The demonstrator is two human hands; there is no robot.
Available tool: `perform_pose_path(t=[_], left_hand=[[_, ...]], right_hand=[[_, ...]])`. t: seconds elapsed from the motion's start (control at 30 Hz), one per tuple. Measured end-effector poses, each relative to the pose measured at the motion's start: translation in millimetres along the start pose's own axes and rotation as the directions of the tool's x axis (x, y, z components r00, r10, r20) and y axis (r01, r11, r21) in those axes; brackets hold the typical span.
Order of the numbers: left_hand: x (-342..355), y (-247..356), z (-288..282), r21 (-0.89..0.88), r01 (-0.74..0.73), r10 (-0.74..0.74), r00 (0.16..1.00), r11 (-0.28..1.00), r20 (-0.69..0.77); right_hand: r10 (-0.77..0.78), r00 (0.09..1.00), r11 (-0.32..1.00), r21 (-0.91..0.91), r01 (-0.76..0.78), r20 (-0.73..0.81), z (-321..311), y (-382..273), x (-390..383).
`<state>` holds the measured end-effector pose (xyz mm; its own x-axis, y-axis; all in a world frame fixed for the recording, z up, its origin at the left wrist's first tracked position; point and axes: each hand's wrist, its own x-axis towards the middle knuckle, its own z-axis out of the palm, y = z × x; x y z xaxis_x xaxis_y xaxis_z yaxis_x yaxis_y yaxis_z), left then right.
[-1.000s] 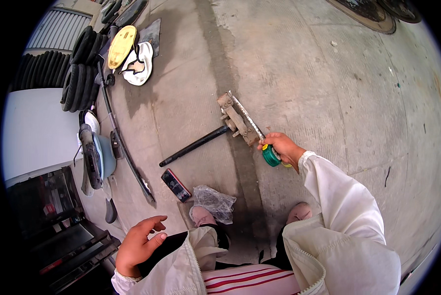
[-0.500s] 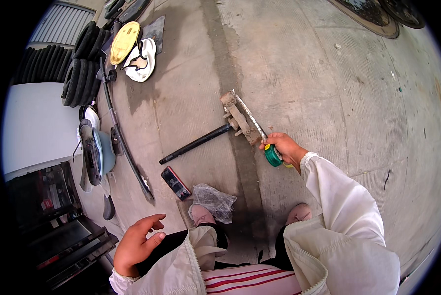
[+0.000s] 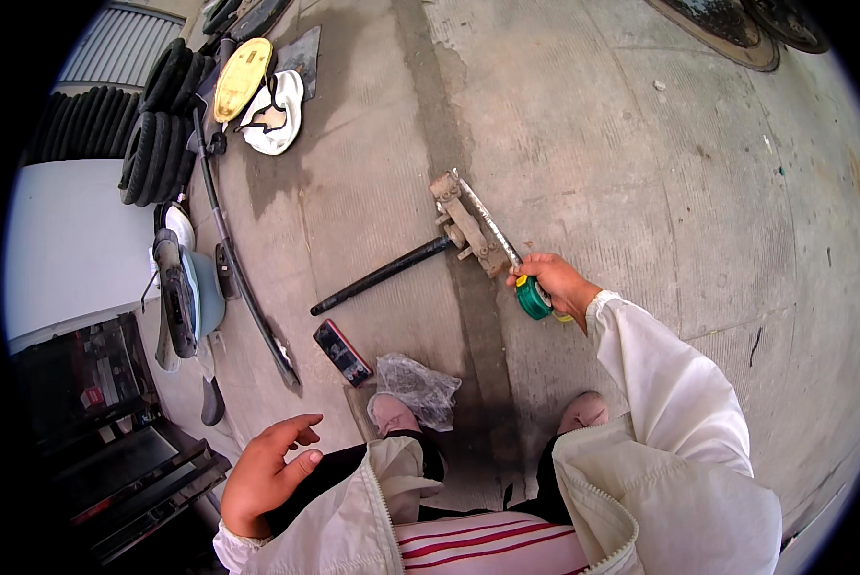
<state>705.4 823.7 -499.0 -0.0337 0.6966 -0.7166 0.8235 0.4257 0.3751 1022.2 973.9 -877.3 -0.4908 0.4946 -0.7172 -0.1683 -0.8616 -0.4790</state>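
A green tape measure (image 3: 534,298) is gripped in my right hand (image 3: 559,286). Its pulled-out blade (image 3: 488,222) runs up and to the left along the rusty metal head of a steering stem (image 3: 467,225), reaching about its far end. From that head a black tube (image 3: 380,276) lies on the concrete toward the lower left. My left hand (image 3: 272,471) hovers near my left leg, fingers loosely bent and apart, with nothing in it. Between that hand and the tube lies a dark phone with a red edge (image 3: 343,353).
A crumpled clear plastic bag (image 3: 416,388) lies by my left shoe (image 3: 393,414). Along the left are a long dark pole (image 3: 233,244), a light-blue basin (image 3: 205,295), stacked black tyres (image 3: 152,158), a yellow oval panel (image 3: 243,80) and a white cover (image 3: 281,134).
Almost nothing differs. The view has shifted very slightly, and my right hand keeps the tape measure at the metal head.
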Motion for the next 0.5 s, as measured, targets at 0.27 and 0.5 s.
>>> perform_pose_path(t=[0.27, 0.5], left_hand=[[-1.4, -3.2, 0.2, 0.002, -0.011, 0.011, 1.000, 1.000, -0.003], [-1.5, 4.9, -2.5, 0.017, 0.011, -0.011, 1.000, 1.000, 0.008]], right_hand=[[0.006, 1.000, 1.000, 0.013, -0.006, 0.005, 0.7, 0.5, 1.6], [0.008, 1.000, 1.000, 0.011, -0.008, -0.004, -0.2, -0.2, 0.3]])
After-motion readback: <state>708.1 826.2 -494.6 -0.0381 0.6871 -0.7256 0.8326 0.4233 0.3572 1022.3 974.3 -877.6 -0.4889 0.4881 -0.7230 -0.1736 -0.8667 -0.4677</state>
